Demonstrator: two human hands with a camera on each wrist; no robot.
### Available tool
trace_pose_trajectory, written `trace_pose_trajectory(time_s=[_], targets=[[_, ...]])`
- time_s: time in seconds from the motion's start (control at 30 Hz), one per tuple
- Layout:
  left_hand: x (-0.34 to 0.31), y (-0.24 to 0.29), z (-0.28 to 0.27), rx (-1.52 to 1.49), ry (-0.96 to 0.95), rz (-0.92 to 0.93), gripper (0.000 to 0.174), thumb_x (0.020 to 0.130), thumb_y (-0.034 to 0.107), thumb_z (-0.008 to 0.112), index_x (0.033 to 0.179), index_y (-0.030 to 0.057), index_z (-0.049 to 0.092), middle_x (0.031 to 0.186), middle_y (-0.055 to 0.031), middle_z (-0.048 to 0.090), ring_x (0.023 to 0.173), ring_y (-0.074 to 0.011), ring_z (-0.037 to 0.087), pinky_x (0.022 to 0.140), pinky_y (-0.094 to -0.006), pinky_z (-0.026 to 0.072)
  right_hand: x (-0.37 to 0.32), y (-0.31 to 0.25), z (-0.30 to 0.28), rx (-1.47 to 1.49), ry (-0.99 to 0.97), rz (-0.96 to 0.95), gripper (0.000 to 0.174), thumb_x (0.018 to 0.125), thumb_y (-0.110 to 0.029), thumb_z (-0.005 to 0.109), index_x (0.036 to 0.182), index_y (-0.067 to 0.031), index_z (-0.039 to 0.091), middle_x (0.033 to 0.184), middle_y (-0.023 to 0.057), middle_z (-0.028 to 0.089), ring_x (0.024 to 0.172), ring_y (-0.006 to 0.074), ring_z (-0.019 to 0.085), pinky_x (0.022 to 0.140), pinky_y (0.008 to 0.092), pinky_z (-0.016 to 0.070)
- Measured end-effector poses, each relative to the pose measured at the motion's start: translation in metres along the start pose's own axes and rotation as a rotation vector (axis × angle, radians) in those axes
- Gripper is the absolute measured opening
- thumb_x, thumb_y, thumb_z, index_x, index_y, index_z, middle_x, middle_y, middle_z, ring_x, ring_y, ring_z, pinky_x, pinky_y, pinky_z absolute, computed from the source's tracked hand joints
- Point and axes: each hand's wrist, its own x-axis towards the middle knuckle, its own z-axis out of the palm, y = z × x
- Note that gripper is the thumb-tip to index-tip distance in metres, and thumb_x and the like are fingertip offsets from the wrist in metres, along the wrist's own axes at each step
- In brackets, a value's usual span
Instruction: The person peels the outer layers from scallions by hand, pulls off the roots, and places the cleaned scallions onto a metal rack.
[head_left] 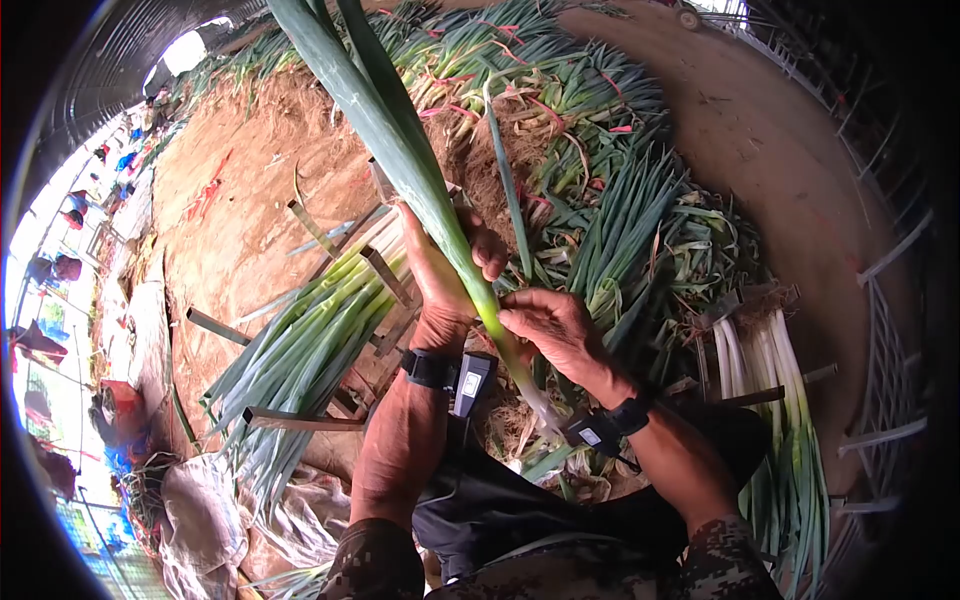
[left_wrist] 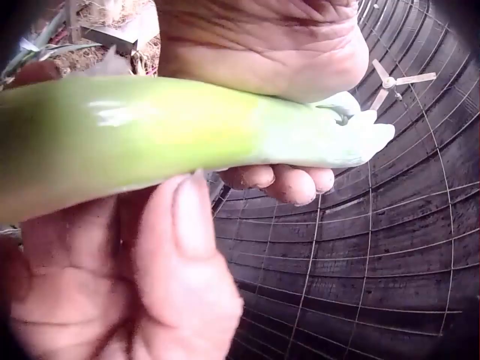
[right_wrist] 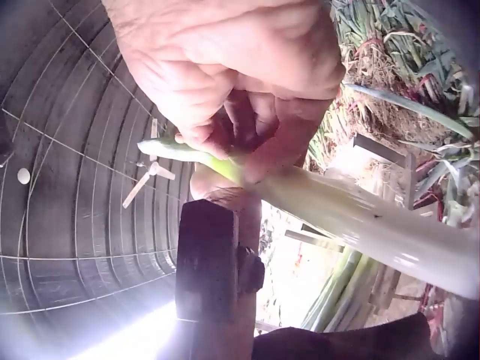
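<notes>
At the centre of the frame, a long green onion [head_left: 430, 200] slants from the top edge toward a person's lap, its broad leaves uppermost and pale end low. The left hand [head_left: 440, 285] holds it in a closed grip, fingers curled round the stalk; just below, the right hand [head_left: 562, 335] pinches it between thumb and fingers. Whether that pinch also takes in a loose outer layer, the views cannot tell. A bundle of onions [head_left: 325, 305] lies across metal bars at left; more white stalks [head_left: 790, 420] stand at lower right, and a leafy heap [head_left: 625, 215] fills the upper right.

The likeliest mishap looks to be a bruised or split stalk, should the fingers press or twist too hard. The long leaves could swing and crease if the left grip slackens. The pale end, near the right wrist's camera [head_left: 592, 435], might catch on it.
</notes>
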Motion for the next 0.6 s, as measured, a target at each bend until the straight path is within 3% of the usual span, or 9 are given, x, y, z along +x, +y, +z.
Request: trace_pose_trajectory(time_s=[0.2,0.3,0.4,0.43,0.53,0.6], targets=[[0.0,-0.001,-0.003,-0.011,-0.027,0.057,0.074,0.096,0.071,0.032,0.085,0.0039,0.06,0.051,-0.0057,0.046,0.036,-0.0209,0.042,0.034,-0.0315,0.0325,0.002,0.011,0.001,0.037,0.045,-0.068,0.02,0.094,-0.017,0.066,0.1,0.0017,0.068,0.077,-0.0007,0.064,0.069,0.0044,0.057,0.061,0.0213,0.0495],[-0.002,-0.001,-0.004,-0.018,-0.061,0.061,0.072,0.098,0.068,0.032,0.086,0.0032,0.06,0.051,-0.0054,0.046,0.036,-0.0197,0.042,0.035,-0.0312,0.0328,0.002,0.014,-0.002,-0.01,0.082,0.006,0.022,0.094,-0.015,0.064,0.108,0.0014,0.065,0.085,0.0017,0.067,0.072,0.009,0.066,0.052,0.0238,0.0549],[-0.001,-0.001,-0.005,-0.037,-0.123,0.092,0.068,0.1,0.064,0.032,0.088,0.0025,0.06,0.052,-0.005,0.047,0.036,-0.0186,0.042,0.037,-0.0306,0.0337,0.005,0.035,-0.009,0.001,0.216,-0.077,0.019,0.093,-0.019,0.065,0.097,-0.0007,0.067,0.079,-0.0003,0.065,0.07,0.0069,0.061,0.057,0.0235,0.0518],[-0.001,0.0,-0.005,-0.043,-0.147,0.109,0.067,0.1,0.062,0.031,0.089,0.0022,0.06,0.053,-0.0048,0.047,0.036,-0.0182,0.042,0.037,-0.0303,0.034,0.003,0.035,-0.009,0.273,0.237,-0.052,0.019,0.094,-0.019,0.063,0.103,-0.0028,0.065,0.085,0.0039,0.069,0.072,0.0125,0.067,0.053,0.0251,0.0531],[0.003,0.005,-0.015,-0.036,-0.269,0.135,0.063,0.101,0.057,0.032,0.094,0.0015,0.059,0.055,-0.0038,0.048,0.038,-0.0168,0.044,0.039,-0.0301,0.0349,-0.006,0.02,-0.021,0.631,0.208,0.095,0.02,0.097,-0.022,0.056,0.106,-0.0044,0.06,0.092,0.0131,0.072,0.075,0.022,0.073,0.05,0.0275,0.0547],[0.004,0.009,-0.021,-0.031,-0.291,0.133,0.06,0.101,0.056,0.033,0.098,0.0012,0.059,0.056,-0.0028,0.048,0.039,-0.0165,0.044,0.04,-0.0301,0.0358,-0.019,0.022,-0.037,0.539,0.044,0.09,0.018,0.098,-0.021,0.055,0.101,-0.0038,0.058,0.078,0.0093,0.067,0.06,0.0172,0.065,0.048,0.0259,0.0495]])
